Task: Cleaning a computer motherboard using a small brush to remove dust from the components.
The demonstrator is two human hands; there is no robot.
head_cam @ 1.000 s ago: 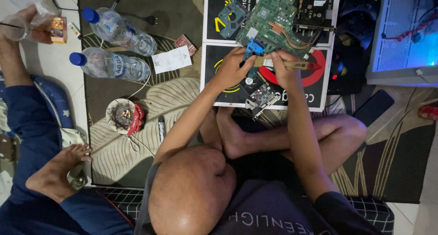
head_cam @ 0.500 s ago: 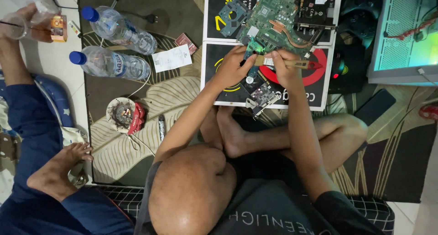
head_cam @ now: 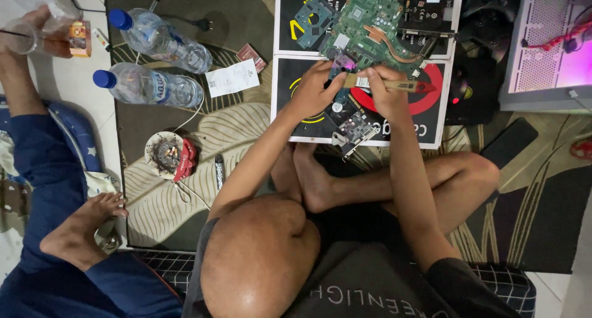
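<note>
Floor mat work: my left hand (head_cam: 317,90) pinches the near edge of the green laptop circuit board (head_cam: 370,25); right hand (head_cam: 385,90) grips a wooden-handled brush (head_cam: 394,83) lying crosswise, bristles leftward at that edge.

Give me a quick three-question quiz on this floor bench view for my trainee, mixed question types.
1. True or false: the right hand holds a wooden-handled brush over the green circuit board.
2. How many clear water bottles with blue caps lie on the mat? A) one B) two C) four
3. Fill in: the left hand rests at the lower edge of the green circuit board, pinching a small ____-coloured part.

Key:
1. True.
2. B: one bottle lies above the other bottle.
3. Purple.
</note>
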